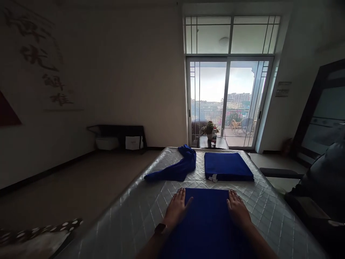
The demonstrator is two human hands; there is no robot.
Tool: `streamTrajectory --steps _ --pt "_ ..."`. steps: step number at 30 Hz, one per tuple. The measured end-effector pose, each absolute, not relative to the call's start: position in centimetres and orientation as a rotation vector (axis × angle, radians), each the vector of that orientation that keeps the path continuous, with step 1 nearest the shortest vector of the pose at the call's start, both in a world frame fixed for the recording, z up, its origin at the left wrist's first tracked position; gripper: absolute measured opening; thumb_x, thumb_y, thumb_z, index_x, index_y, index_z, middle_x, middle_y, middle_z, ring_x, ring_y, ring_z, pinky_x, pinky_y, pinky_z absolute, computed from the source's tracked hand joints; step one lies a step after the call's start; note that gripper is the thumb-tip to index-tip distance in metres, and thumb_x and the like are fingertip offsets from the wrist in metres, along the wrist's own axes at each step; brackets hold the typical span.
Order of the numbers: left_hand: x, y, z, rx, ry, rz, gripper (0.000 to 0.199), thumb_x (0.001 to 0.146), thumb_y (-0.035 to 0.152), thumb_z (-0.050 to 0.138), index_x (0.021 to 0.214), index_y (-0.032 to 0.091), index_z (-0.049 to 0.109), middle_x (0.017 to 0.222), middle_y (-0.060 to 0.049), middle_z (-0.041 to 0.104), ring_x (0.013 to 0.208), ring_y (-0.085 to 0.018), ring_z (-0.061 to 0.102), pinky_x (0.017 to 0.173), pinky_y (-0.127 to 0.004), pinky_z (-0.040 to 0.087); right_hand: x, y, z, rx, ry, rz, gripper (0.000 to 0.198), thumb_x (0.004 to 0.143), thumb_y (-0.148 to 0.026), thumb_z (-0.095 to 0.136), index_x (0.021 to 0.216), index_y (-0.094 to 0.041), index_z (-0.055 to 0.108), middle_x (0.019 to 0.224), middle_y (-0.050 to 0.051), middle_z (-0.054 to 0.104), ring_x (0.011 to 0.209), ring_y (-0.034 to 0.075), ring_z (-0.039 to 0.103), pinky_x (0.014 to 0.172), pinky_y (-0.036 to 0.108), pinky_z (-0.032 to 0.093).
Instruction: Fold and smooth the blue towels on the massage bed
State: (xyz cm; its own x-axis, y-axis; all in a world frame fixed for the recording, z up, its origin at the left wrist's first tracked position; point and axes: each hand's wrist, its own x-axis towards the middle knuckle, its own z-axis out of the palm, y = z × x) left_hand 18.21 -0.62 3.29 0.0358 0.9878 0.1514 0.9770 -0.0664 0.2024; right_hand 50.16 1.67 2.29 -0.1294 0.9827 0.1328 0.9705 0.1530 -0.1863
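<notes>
A blue cloth (207, 223) lies flat in front of me on a quilted silvery surface (121, 219), its near part running out of the picture. My left hand (177, 205) rests at its far left corner, fingers stretched out. At the far right corner, my right hand (238, 207) lies with its fingers extended along the edge. Beyond them on the right sits a neatly folded stack of blue cloth (228, 164) with white tags at its near edge. To the left of that stack, another blue cloth (180, 167) is crumpled in a loose heap.
Behind the far edge, a small dark table (201, 143) carries a potted plant (209, 128) and a bottle (214, 136). Glass sliding doors (228, 102) stand behind it. A dark chair (323, 176) is at the right, and spotted fabric (40, 230) shows at lower left.
</notes>
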Motion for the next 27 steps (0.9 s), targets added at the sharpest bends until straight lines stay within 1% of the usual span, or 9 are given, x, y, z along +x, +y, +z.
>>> streamTrajectory --steps 5,7,11,17,23,27 --pt "18.6 -0.8 3.6 2.196 2.109 0.383 0.098 0.102 0.073 0.011 0.161 -0.002 0.029 0.170 -0.022 0.026 0.159 -0.031 0.023 0.130 -0.048 0.023 50.1 1.8 2.1 -1.899 -2.188 0.082 0.065 0.103 -0.030 0.021 0.161 -0.003 0.032 0.170 0.013 0.027 0.159 0.024 0.022 0.130 0.044 0.022" --pt "18.6 -0.9 3.9 2.174 2.104 0.377 0.099 0.101 0.074 0.009 0.162 -0.002 0.027 0.171 -0.021 0.023 0.160 -0.031 0.021 0.130 -0.048 0.022 50.0 1.7 2.3 -1.899 -2.187 0.099 0.065 0.103 -0.031 0.021 0.162 -0.003 0.031 0.171 0.013 0.026 0.159 0.024 0.021 0.131 0.044 0.021" --pt "18.5 -1.0 4.1 2.146 2.095 0.369 0.099 0.101 0.074 0.007 0.162 -0.001 0.026 0.172 -0.019 0.019 0.160 -0.031 0.019 0.131 -0.048 0.020 49.7 1.4 3.3 -1.934 -2.216 0.123 0.066 0.103 -0.031 0.019 0.162 -0.001 0.027 0.171 0.015 0.024 0.160 0.024 0.019 0.131 0.042 0.020" --pt "18.4 -1.2 4.1 2.179 2.104 0.373 0.098 0.102 0.073 0.009 0.161 -0.002 0.028 0.170 -0.020 0.024 0.160 -0.031 0.022 0.130 -0.046 0.022 49.4 -0.1 4.6 -2.001 -2.255 0.099 0.067 0.103 -0.031 0.020 0.161 0.001 0.028 0.171 0.016 0.023 0.160 0.025 0.017 0.131 0.044 0.019" --pt "18.2 -0.8 3.4 2.179 2.092 0.368 0.093 0.103 0.067 0.006 0.162 -0.002 0.027 0.171 -0.020 0.023 0.160 -0.030 0.020 0.131 -0.046 0.019 49.8 -2.4 3.9 -1.977 -2.241 0.177 0.068 0.104 -0.036 0.019 0.161 0.000 0.028 0.171 0.016 0.024 0.159 0.025 0.018 0.131 0.044 0.020" --pt "18.2 -0.4 3.0 2.190 2.094 0.349 0.092 0.104 0.066 0.006 0.162 -0.003 0.026 0.171 -0.021 0.022 0.160 -0.030 0.019 0.131 -0.047 0.019 49.9 -3.1 3.6 -1.952 -2.213 0.161 0.068 0.104 -0.036 0.020 0.161 0.000 0.030 0.171 0.016 0.024 0.160 0.025 0.018 0.131 0.044 0.020"
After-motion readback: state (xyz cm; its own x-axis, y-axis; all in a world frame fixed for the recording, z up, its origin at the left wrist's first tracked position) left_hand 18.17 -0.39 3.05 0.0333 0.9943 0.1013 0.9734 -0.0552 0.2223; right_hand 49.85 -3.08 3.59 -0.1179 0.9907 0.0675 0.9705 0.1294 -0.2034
